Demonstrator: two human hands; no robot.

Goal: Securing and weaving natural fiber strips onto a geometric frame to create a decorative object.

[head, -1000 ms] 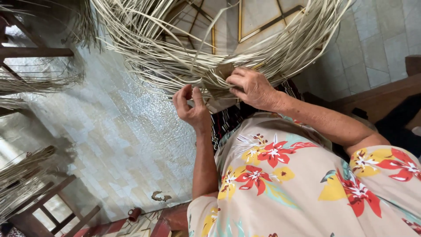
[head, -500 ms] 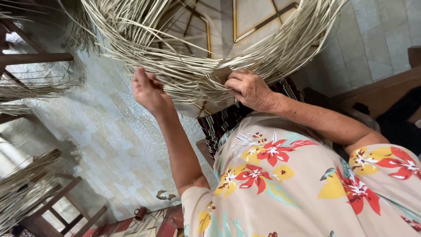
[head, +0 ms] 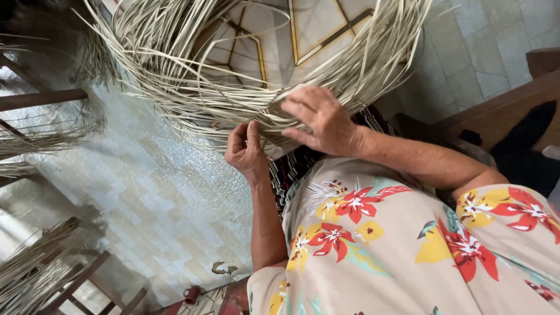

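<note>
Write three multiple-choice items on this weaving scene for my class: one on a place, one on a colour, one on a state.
1. Where does the right hand lie?
A. On the straw work
B. On a wooden bench
C. On the floor

2. What colour are the biggest flowers on the shirt?
A. Blue
B. Red
C. Purple

3. How is the left hand held?
A. Flat and open
B. Hanging at the person's side
C. Fingers curled shut on the straw work

Answers:
1 A: its spread fingers press on the straw at the near edge.
2 B: large red blooms stand out, with yellow ones beside them.
3 C: its fingertips are pinched together against the strands.
</note>
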